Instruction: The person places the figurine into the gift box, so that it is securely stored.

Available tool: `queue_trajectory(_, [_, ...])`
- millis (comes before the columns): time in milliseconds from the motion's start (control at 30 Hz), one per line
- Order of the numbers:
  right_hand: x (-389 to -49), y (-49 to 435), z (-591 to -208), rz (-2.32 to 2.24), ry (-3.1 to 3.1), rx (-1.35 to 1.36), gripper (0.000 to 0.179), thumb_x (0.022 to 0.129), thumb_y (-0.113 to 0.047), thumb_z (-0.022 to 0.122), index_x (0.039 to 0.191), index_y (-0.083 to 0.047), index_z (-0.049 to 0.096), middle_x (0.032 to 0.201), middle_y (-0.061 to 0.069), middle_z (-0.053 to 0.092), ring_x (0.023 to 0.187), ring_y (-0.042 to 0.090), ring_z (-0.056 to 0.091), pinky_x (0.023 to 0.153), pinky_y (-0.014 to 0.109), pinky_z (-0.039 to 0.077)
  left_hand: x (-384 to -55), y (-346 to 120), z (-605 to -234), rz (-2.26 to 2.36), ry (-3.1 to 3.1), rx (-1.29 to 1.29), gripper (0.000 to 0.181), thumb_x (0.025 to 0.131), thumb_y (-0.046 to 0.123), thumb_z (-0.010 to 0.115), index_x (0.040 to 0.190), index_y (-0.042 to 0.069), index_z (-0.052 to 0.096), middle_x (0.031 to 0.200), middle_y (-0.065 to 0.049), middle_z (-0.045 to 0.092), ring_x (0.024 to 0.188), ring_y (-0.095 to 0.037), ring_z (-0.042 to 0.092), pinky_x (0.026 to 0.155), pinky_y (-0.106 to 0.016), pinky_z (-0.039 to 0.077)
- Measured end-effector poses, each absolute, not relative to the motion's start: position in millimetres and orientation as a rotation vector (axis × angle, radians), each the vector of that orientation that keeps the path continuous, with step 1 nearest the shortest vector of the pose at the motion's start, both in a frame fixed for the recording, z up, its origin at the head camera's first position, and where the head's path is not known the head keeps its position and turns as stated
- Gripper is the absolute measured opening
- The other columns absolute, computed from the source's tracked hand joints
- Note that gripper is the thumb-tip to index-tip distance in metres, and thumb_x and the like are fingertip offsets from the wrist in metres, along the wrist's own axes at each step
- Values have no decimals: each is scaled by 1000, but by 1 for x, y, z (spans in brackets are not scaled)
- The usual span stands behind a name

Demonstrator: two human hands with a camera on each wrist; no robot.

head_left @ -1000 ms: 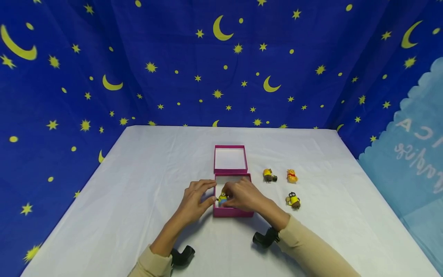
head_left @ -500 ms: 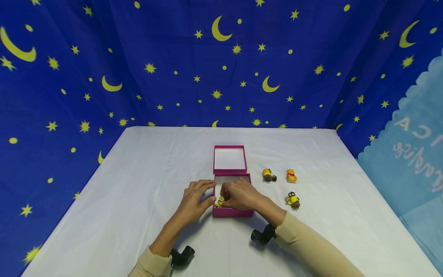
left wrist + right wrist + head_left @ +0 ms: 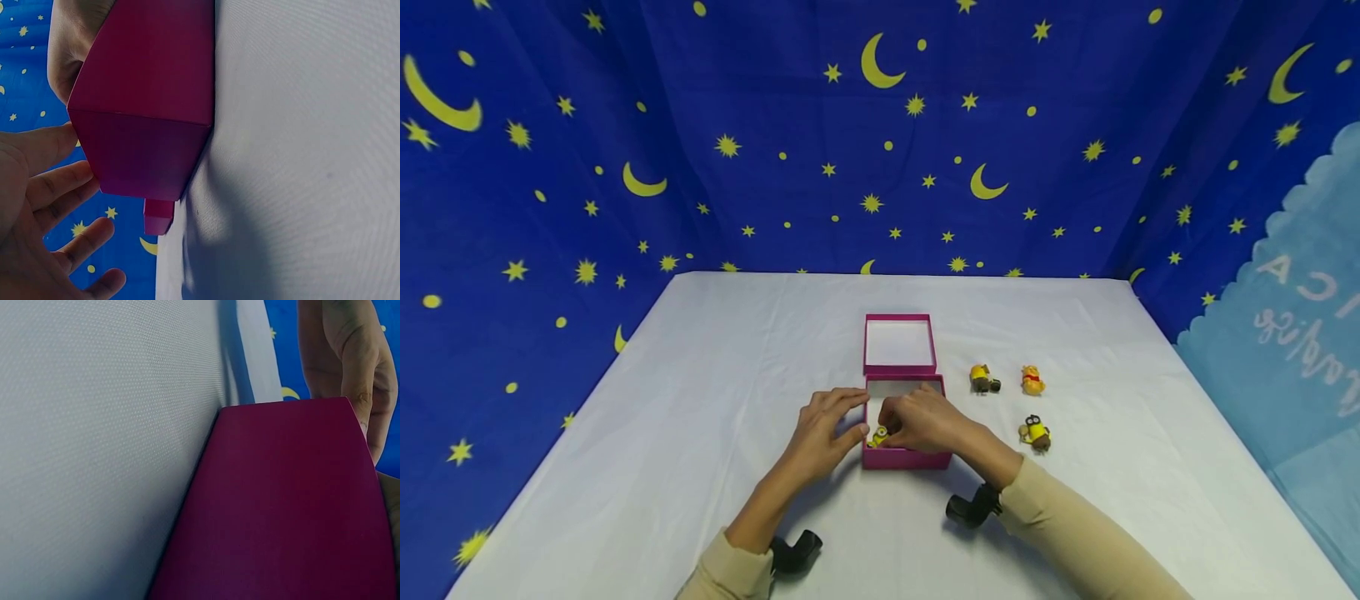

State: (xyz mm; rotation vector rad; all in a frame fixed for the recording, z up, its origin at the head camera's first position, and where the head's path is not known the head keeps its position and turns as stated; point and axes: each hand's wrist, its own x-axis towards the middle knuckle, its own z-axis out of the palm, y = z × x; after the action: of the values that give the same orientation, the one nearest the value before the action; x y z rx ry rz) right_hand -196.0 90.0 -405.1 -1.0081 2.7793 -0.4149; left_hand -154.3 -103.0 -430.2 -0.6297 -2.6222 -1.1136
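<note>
A magenta box (image 3: 906, 460) with a white inside stands on the table. The right hand (image 3: 925, 419) reaches down into it and pinches a yellow Minion figurine (image 3: 880, 434) low in the near left corner. Much of the figurine is hidden behind the fingers and the box's front wall. At the box's left rim, the left hand (image 3: 822, 433) rests its thumb and fingertips on the edge, fingers spread and fairly straight. In the left wrist view the left hand's fingers (image 3: 65, 184) touch the box wall (image 3: 140, 153). The right wrist view shows the box's outer wall (image 3: 287, 500) hiding the right hand's fingertips.
The box's lid (image 3: 900, 369) lies inside up right behind it. To the right are a Minion figurine (image 3: 981, 379) lying down, a Winnie-the-Pooh figurine (image 3: 1033, 382) and another Minion figurine (image 3: 1037, 434). Black wrist mounts (image 3: 797, 553) sit under both forearms. A starry blue cloth (image 3: 880, 142) hangs behind the table.
The Minion figurine in the right hand has gone lower into the box and tipped toward its near left corner. The left hand has stayed at the rim.
</note>
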Motion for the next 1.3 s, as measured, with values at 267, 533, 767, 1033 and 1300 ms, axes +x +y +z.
queue_trajectory(267, [-198, 90, -405, -415, 2770, -1013, 27, 77, -37, 76, 95, -17, 69, 87, -8, 74, 84, 7, 67, 83, 35, 39, -155, -104, -430, -1122, -2633, -626, 38, 86, 17, 67, 123, 8, 61, 129, -3, 58, 115, -27, 48, 90, -47, 32])
queue_trajectory(533, [-197, 93, -405, -436, 2766, -1030, 31, 77, -39, 75, 98, -17, 69, 89, -8, 74, 83, 6, 67, 84, 36, 39, -153, -103, -430, -1131, -2634, -630, 40, 85, 15, 68, 123, 6, 61, 129, -4, 58, 116, -29, 48, 93, -51, 32])
queue_trajectory(767, [-198, 98, -402, -570, 2758, -1028, 35, 76, -40, 75, 100, -14, 70, 92, -4, 74, 86, 7, 67, 87, 40, 37, -152, -104, -429, -1167, -2637, -629, 39, 86, 17, 67, 124, 8, 61, 129, -3, 58, 118, -28, 47, 95, -50, 31])
queue_trajectory(1033, [-197, 107, -394, -654, 2787, -1052, 37, 78, -38, 74, 104, -13, 69, 95, -1, 74, 90, 12, 66, 89, 41, 39, -153, -104, -430, -1180, -2628, -628, 39, 86, 16, 67, 123, 8, 61, 129, -4, 58, 117, -27, 47, 93, -49, 31])
queue_trajectory(1300, [-191, 119, -385, -762, 2830, -976, 40, 78, -38, 75, 108, -13, 67, 99, 1, 73, 92, 13, 65, 87, 38, 34, -153, -104, -429, -1184, -2654, -607, 40, 87, 17, 67, 125, 8, 60, 130, -2, 57, 119, -27, 46, 94, -49, 31])
